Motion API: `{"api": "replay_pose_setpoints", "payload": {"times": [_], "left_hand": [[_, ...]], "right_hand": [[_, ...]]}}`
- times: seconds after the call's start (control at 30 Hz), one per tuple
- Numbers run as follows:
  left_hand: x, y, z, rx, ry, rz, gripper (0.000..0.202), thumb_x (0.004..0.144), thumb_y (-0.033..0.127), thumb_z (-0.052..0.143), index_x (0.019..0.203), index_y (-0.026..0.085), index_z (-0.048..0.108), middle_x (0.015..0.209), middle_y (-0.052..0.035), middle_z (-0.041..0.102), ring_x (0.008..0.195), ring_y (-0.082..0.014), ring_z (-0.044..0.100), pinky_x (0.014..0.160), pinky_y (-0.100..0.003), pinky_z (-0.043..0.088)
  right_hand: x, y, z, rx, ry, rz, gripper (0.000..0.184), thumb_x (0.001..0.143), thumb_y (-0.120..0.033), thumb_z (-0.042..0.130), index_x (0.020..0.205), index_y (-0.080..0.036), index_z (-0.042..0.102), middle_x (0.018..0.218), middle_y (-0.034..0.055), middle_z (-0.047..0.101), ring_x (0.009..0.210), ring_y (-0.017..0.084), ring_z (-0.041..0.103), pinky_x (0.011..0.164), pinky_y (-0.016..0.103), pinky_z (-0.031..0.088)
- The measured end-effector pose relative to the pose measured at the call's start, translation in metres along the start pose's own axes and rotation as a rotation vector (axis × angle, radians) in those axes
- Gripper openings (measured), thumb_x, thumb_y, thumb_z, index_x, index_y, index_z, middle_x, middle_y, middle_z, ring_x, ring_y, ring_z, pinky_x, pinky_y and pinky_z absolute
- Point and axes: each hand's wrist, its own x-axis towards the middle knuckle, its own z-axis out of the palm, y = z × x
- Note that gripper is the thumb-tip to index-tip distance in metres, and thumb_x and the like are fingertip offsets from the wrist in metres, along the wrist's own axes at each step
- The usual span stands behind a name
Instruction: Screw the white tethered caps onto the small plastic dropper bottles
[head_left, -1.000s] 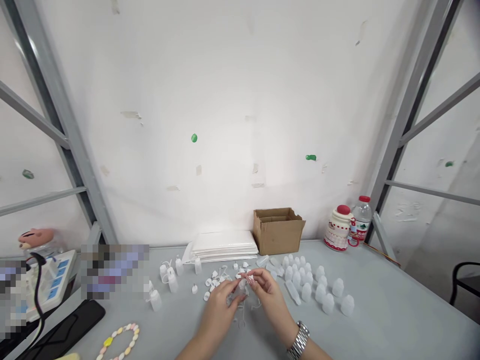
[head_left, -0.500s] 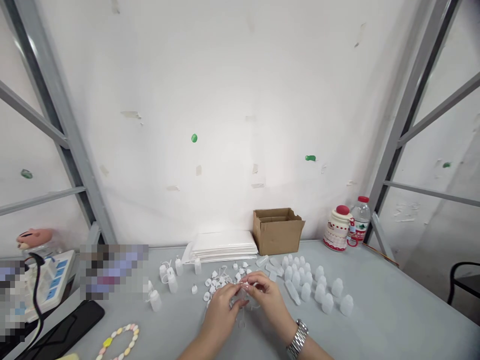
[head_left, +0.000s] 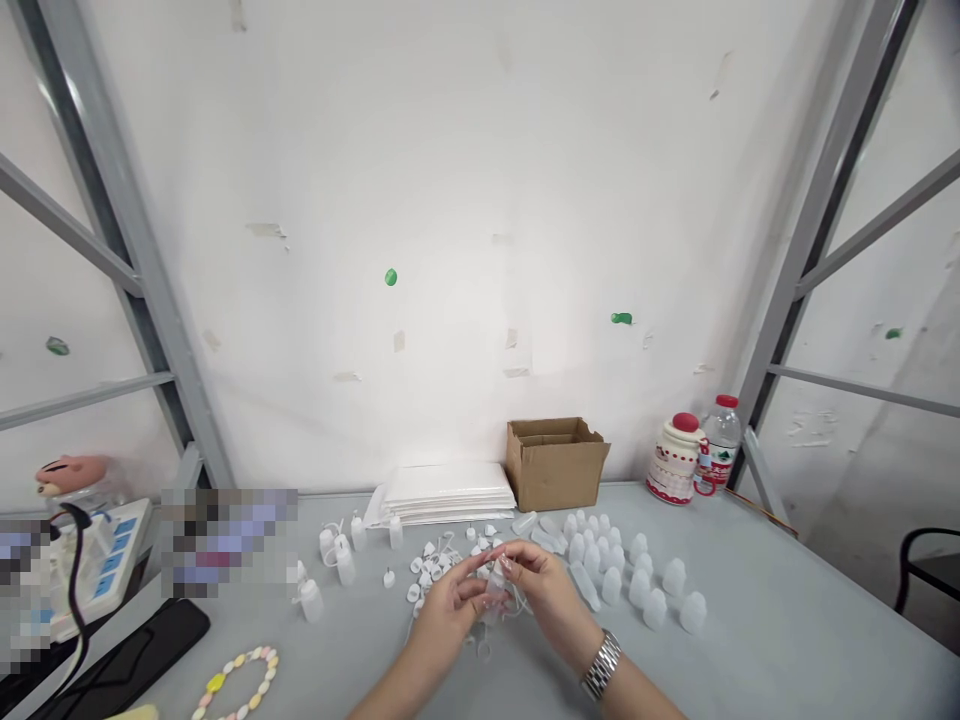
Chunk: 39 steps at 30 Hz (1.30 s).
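A small translucent plastic bottle (head_left: 496, 582) is held between my two hands at the front middle of the table. My left hand (head_left: 448, 605) is closed around its body from the left. At the top, the fingers of my right hand (head_left: 544, 590) pinch the white cap, partly hidden by the fingertips. A thin white strap or cord hangs beside the bottle, near my right fingers. Just behind my left hand lies a pile of small white caps (head_left: 429, 566), some with cords. To the right of my hands, several frosted bottles (head_left: 611, 585) stand grouped together.
Several capped bottles (head_left: 310, 600) stand at the left. A stack of white sheets (head_left: 442, 492) and a cardboard box (head_left: 559, 475) sit against the wall. A patterned mug (head_left: 673, 465) and a water bottle (head_left: 721, 440) are at the back right. A bead bracelet (head_left: 262, 690) and black phone (head_left: 142, 650) lie front left.
My hands have shifted slightly apart, and the bottle between them now shows more clearly. My right fingers have risen onto its top, and my right wrist has moved a little right.
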Motion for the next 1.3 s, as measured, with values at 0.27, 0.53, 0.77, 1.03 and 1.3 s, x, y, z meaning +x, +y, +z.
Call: {"api": "replay_pose_setpoints", "payload": {"times": [0.27, 0.53, 0.77, 1.03, 1.3], "left_hand": [[-0.001, 0.000, -0.001, -0.073, -0.083, -0.022, 0.061, 0.057, 0.040, 0.074, 0.108, 0.014, 0.054, 0.071, -0.0065, 0.071, 0.067, -0.0197, 0.065, 0.070, -0.034, 0.045], [0.002, -0.003, -0.005, 0.042, -0.033, 0.019, 0.059, 0.055, 0.042, 0.074, 0.105, 0.016, 0.057, 0.070, -0.0038, 0.066, 0.073, -0.0207, 0.064, 0.074, -0.033, 0.044], [0.001, 0.003, -0.001, 0.037, -0.015, 0.021, 0.065, 0.052, 0.043, 0.076, 0.107, 0.017, 0.055, 0.071, -0.0032, 0.064, 0.076, -0.0208, 0.062, 0.080, -0.036, 0.043], [0.000, 0.003, -0.001, 0.045, -0.029, 0.032, 0.064, 0.052, 0.042, 0.075, 0.107, 0.018, 0.054, 0.072, -0.0028, 0.063, 0.074, -0.0184, 0.059, 0.077, -0.035, 0.043], [-0.001, 0.006, 0.000, 0.090, 0.010, 0.022, 0.062, 0.052, 0.036, 0.076, 0.106, 0.017, 0.053, 0.066, 0.0004, 0.059, 0.069, -0.0167, 0.056, 0.072, -0.031, 0.042]], "right_hand": [[-0.001, -0.003, -0.004, 0.081, -0.093, 0.066, 0.019, 0.066, -0.037, 0.069, 0.075, -0.021, 0.066, 0.074, 0.0017, 0.066, 0.057, 0.014, 0.055, 0.057, 0.029, 0.044], [0.000, -0.007, -0.003, 0.105, -0.106, 0.060, 0.031, 0.065, -0.036, 0.070, 0.093, -0.022, 0.065, 0.083, 0.0034, 0.069, 0.070, 0.017, 0.059, 0.063, 0.029, 0.044], [-0.001, -0.007, -0.001, 0.045, -0.087, 0.044, 0.022, 0.065, -0.036, 0.070, 0.080, -0.021, 0.069, 0.081, 0.0021, 0.069, 0.075, 0.018, 0.058, 0.071, 0.029, 0.042], [-0.003, -0.008, -0.001, 0.019, -0.103, 0.047, 0.019, 0.067, -0.035, 0.069, 0.081, -0.021, 0.070, 0.083, 0.0024, 0.069, 0.077, 0.019, 0.058, 0.072, 0.030, 0.043], [-0.003, -0.013, 0.000, 0.009, -0.064, 0.031, 0.023, 0.063, -0.035, 0.072, 0.081, -0.023, 0.069, 0.087, 0.0031, 0.069, 0.084, 0.022, 0.059, 0.078, 0.034, 0.043]]}}
